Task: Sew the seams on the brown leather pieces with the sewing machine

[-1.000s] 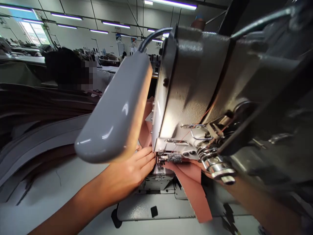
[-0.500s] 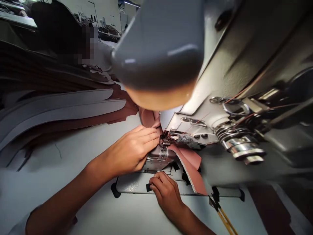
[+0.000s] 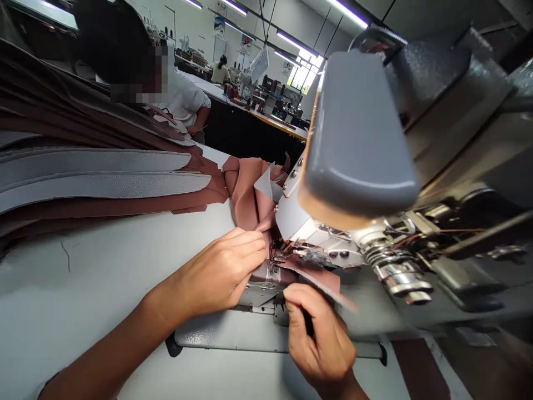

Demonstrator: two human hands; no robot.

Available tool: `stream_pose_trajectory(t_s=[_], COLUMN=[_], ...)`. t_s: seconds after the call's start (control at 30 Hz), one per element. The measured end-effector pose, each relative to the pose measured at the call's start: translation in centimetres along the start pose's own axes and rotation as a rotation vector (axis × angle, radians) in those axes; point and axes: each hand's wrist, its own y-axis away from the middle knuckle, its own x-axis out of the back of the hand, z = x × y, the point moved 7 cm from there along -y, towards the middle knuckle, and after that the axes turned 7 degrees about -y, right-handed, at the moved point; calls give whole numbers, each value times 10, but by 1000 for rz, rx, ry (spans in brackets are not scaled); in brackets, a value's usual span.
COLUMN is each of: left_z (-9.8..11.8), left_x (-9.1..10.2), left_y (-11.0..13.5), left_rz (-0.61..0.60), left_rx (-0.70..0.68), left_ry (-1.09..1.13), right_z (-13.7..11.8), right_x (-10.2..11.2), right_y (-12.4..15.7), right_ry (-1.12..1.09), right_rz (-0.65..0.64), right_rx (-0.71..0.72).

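Observation:
A grey sewing machine (image 3: 416, 183) fills the right side, with its lamp head (image 3: 356, 139) in front. Pink fabric (image 3: 250, 194) bunches behind the needle area (image 3: 277, 255) and runs under the presser foot. My left hand (image 3: 220, 272) lies on the fabric just left of the needle, fingers curled and pressing it down. My right hand (image 3: 318, 339) is in front of the machine bed, fingers pinched on the pink fabric strip (image 3: 325, 280) that comes out to the right of the foot.
Stacked grey and brown curved cut pieces (image 3: 104, 178) lie on the white table (image 3: 83, 289) at the left. A person in a white shirt (image 3: 179, 97) sits beyond the stack. Further work benches stand at the back.
My right hand has risen from the machine bed and taken hold of the pink strip. The view has swung right, so the lamp now sits to the right. My left hand stays by the needle.

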Motion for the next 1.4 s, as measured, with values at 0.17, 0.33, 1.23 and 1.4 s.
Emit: stream_pose_trajectory(t_s=[0.17, 0.33, 1.23, 1.4], left_z=[-2, -3, -8, -10], left_x=[4, 9, 11, 12], left_y=[2, 1, 1, 1], left_rz=[31, 52, 160, 161], left_rx=[42, 85, 73, 104], left_ry=[4, 1, 65, 65], right_z=[-4, 1, -5, -6], right_x=[-5, -10, -14, -14], right_y=[-16, -18, -10, -8], right_ry=[298, 231, 234, 242], right_rz=[55, 77, 52, 72], right_rx=[253, 247, 207, 197])
